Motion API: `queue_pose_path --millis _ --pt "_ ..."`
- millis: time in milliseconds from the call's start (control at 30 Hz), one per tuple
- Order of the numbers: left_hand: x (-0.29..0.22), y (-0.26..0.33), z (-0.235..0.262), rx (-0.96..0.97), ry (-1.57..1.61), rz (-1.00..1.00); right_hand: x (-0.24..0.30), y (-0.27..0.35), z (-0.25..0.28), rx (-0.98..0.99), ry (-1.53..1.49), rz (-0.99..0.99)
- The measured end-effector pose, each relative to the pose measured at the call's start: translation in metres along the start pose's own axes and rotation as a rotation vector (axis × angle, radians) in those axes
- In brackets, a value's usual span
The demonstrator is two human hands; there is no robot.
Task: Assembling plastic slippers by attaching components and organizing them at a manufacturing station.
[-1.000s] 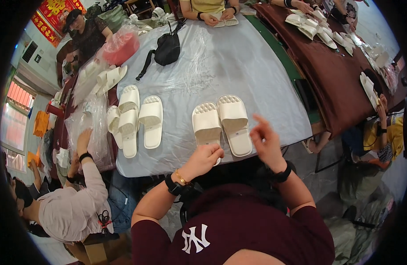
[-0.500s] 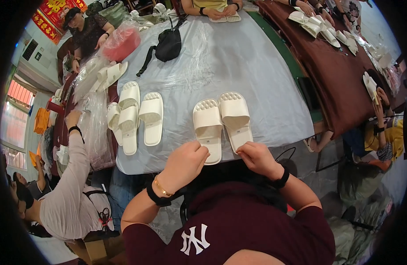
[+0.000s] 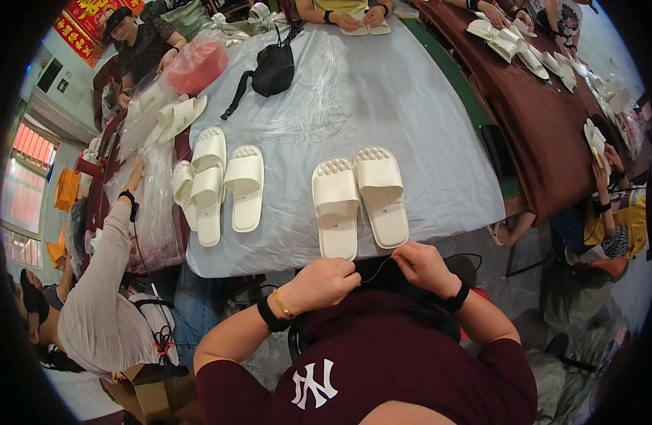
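Note:
Two cream slide slippers, the left one (image 3: 336, 225) and the right one (image 3: 384, 212), lie side by side at the table's near edge, toes pointing away from me. Just below the left slipper's heel is my left hand (image 3: 319, 283), its fingers pinched together. My right hand (image 3: 426, 269) pinches close to the right slipper's heel. Between the two sets of fingertips runs a thin, slack thread (image 3: 376, 273), dark and curved. Both hands are off the slippers' tops. More cream slippers (image 3: 244, 195) lie to the left, some overlapping.
A pale plastic sheet covers the table (image 3: 425, 134). A black bag (image 3: 272, 71) lies farther back, near a pink bundle (image 3: 197, 65). A co-worker's sleeved arm (image 3: 103, 248) reaches in from the left. Another brown-covered table (image 3: 545, 152) with slippers stands right.
Both my hands have drawn back toward me, off the slippers' heels. The thread now shows between them. The co-worker's arm on the left has reached farther away.

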State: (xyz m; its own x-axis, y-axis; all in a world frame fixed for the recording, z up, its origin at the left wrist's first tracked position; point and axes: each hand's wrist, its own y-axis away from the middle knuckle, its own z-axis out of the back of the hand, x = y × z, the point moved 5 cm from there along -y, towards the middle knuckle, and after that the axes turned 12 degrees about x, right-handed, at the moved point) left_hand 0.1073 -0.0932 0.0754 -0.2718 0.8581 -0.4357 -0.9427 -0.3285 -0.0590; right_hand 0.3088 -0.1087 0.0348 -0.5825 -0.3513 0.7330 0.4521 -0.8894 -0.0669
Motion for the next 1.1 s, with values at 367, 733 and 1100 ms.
queue_pose_path --millis 367,733,1100 --pt "0.038 -0.009 -0.014 0.0 -0.072 0.046 -0.018 -0.02 -0.002 -0.004 0.062 -0.014" --pt "0.093 -0.013 -0.006 -0.274 -0.277 0.22 -0.037 -0.082 0.009 -0.133 0.195 -0.03" --pt "0.211 0.026 0.002 -0.595 0.312 0.959 -0.085 -0.105 0.06 -0.471 -0.012 -0.209"
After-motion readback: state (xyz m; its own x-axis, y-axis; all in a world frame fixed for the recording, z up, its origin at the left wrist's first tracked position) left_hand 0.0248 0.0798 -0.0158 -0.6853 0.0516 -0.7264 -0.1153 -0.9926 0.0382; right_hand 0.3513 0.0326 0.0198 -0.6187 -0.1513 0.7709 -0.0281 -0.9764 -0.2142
